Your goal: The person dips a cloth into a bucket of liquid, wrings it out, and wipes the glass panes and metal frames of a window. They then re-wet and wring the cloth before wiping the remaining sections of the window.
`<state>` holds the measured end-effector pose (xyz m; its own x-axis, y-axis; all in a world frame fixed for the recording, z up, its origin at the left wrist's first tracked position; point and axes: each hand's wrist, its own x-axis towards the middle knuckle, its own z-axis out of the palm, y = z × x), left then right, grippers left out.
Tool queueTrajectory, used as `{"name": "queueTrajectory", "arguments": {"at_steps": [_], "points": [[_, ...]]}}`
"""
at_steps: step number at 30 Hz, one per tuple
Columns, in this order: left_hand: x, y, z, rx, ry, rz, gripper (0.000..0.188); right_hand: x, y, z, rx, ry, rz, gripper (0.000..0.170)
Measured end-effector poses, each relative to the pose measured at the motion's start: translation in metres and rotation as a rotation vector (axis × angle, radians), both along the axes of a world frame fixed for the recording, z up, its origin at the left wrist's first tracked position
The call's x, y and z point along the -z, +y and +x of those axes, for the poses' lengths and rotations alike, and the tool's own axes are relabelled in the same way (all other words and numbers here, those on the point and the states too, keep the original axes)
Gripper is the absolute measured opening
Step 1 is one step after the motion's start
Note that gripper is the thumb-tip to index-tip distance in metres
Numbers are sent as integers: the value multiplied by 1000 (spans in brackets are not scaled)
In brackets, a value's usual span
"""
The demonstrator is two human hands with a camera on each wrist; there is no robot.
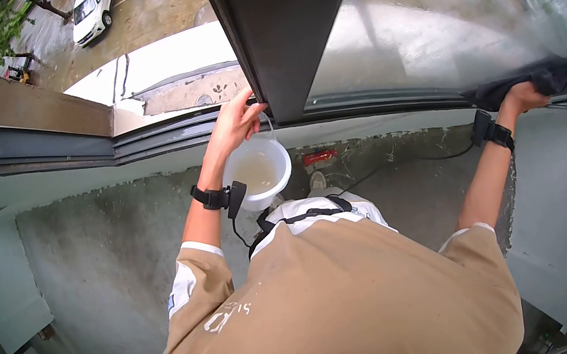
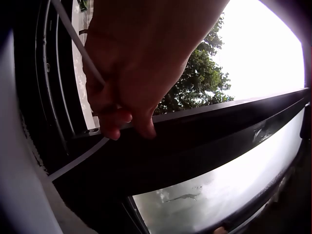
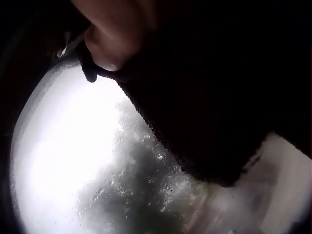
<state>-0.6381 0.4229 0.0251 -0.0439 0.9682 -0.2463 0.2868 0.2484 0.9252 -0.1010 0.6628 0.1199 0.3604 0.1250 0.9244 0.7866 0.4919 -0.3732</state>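
The left hand (image 1: pixel 237 123) has its fingers curled round the thin handle (image 2: pixel 78 160) of a white bucket (image 1: pixel 282 177), beside the edge of the dark window frame (image 1: pixel 280 49). Cloudy liquid is in the bucket. In the left wrist view the left hand (image 2: pixel 134 83) shows its fingertips against the frame. At the lower right of the glass (image 1: pixel 411 41), the right hand (image 1: pixel 527 96) grips a dark cloth (image 1: pixel 550 75) that lies on the pane. The right wrist view shows the cloth (image 3: pixel 195 122) over wet, droplet-covered glass (image 3: pixel 141 185), with part of the right hand (image 3: pixel 114 39) above it.
Below the window runs a sill track (image 1: pixel 163 139). A red object (image 1: pixel 320 157) lies on the grey floor (image 1: pixel 109 261) by a shoe (image 1: pixel 317 180). Cables hang from both wrist cameras. Outside stands a white van (image 1: pixel 92 13).
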Motion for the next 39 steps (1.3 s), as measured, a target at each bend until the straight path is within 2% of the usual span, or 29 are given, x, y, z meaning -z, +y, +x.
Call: {"name": "queueTrajectory", "arguments": {"at_steps": [2,5,9,11,13,15,17,18,19,21,22,23,25,26,27,30,32,35,37,38,39], "points": [[3,-4,-3,-9,15,5,30,2,6,13,20,-28,47,25],[2,-10,-9,-49,32,12,26,-7,3,19,-32,55,-86,24],[5,-23,-22,-163,22,19,21,-33,-27,-19,-78,58,-136,25],[13,-32,-32,-186,15,27,22,-38,-33,-27,-168,209,-178,29],[14,-43,-37,-322,-61,-20,23,-38,-39,-36,-187,192,-92,35],[6,-55,-39,-342,-101,-37,30,-21,-32,-6,-106,198,-47,39],[-10,-68,-33,-417,-114,-2,46,-34,-63,-23,-411,325,-210,40],[-9,-75,-34,-516,-105,-55,63,-34,-72,-21,-557,432,-272,36],[-16,-82,-35,-528,-103,-61,68,-33,-80,-20,-703,539,-334,33],[-20,-97,-40,-489,-113,-35,67,-30,-89,-22,-961,649,-280,30],[-22,-105,-41,-503,-108,-28,67,-27,-97,-19,-1115,611,-305,31],[-23,-112,-42,-515,-136,-11,67,-48,-125,-68,-1113,741,-318,29],[-23,-130,-42,-538,-162,13,66,-51,-156,-99,-1127,691,-425,31],[-21,-137,-45,-592,-212,49,64,-58,-176,-124,-1139,765,-472,34],[-20,-143,-50,-643,-261,89,62,-60,-188,-146,-1156,879,-435,39],[-14,-176,-70,-630,-265,124,55,-50,-233,-211,-1096,893,-427,46],[-10,-196,-88,-628,-309,166,51,-35,-262,-249,-1238,841,-519,49],[-9,-227,-116,-603,-354,165,50,-20,-291,-316,-1263,867,-583,50],[-13,-252,-136,-569,-378,140,49,-2,-294,-353,-1383,929,-629,48],[-13,-261,-146,-562,-408,113,49,-4,-297,-381,-1345,1023,-611,47],[-10,-272,-157,-552,-420,122,49,23,-288,-388,-1539,906,-570,52]]}}
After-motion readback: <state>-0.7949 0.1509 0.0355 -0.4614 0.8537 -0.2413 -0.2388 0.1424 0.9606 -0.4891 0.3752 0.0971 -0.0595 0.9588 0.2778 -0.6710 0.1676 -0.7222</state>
